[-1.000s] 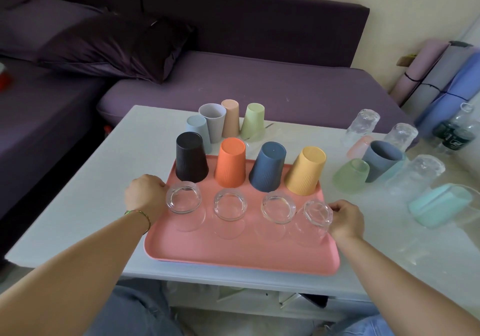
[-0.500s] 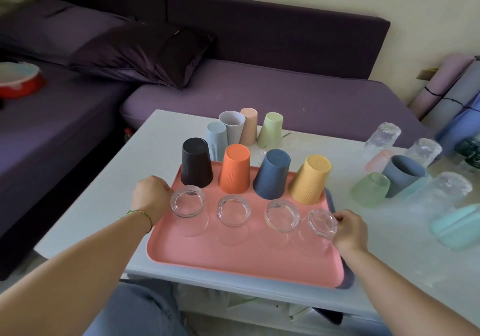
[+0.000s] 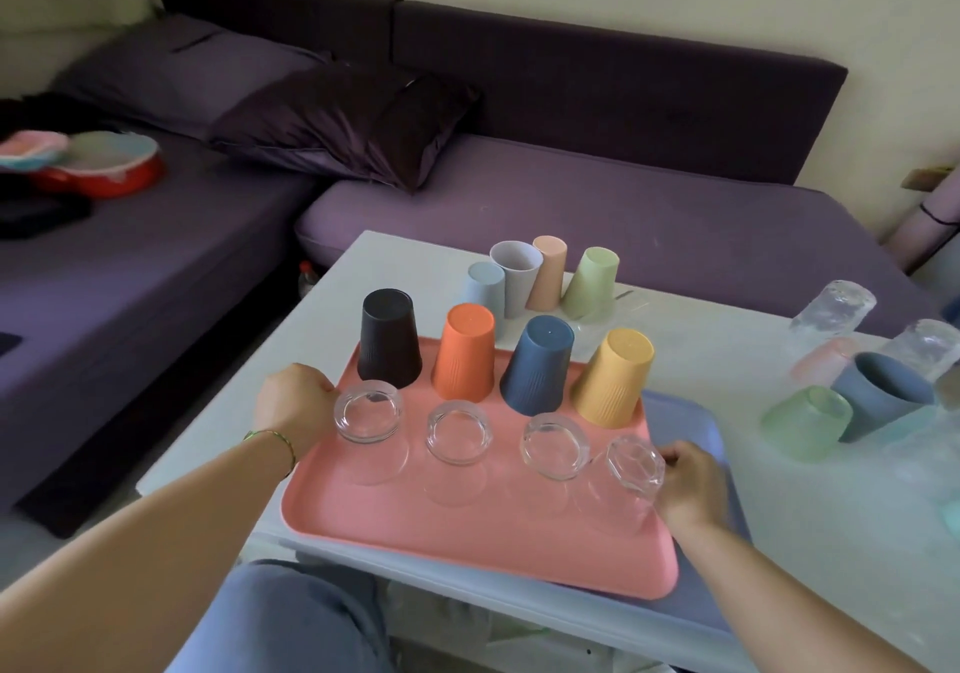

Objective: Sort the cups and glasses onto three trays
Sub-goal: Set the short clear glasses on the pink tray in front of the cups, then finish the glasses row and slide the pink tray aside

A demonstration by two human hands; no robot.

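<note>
The white table [image 3: 395,277] carries everything. Between the 2 sets of fingers lies the pink tray [image 3: 467,532], its near edge overhanging the table's front. It overlaps a blue tray [image 3: 691,423], of which only a strip shows beside and beyond the right fingers.

The pink tray holds 8 vessels, all mouth-down with long axes near upright. Beyond the fingers stands a row of 4 ribbed cups: the black cup [image 3: 389,337], nearest the left fingers, then the orange cup [image 3: 465,352], the navy cup [image 3: 537,363] and the yellow cup [image 3: 615,376], which leans toward the right fingers' side. Level with the fingers stand 4 clear glasses [image 3: 458,433]. The leftmost glass [image 3: 370,412] is just beside the left fingers. The rightmost glass [image 3: 635,464] tilts and covers part of the right fingers.

The left hand [image 3: 293,407] curls round the tray's left rim, fingertips hidden. The right hand [image 3: 691,485] grips the right rim with bent fingers.

Well beyond the fingers, 4 pastel cups [image 3: 548,272] cluster on the table, only the grey cup [image 3: 514,269] mouth-up. Well apart from the right fingers, further cups [image 3: 878,394] and textured glasses [image 3: 831,308] are blurred and cut off.
</note>
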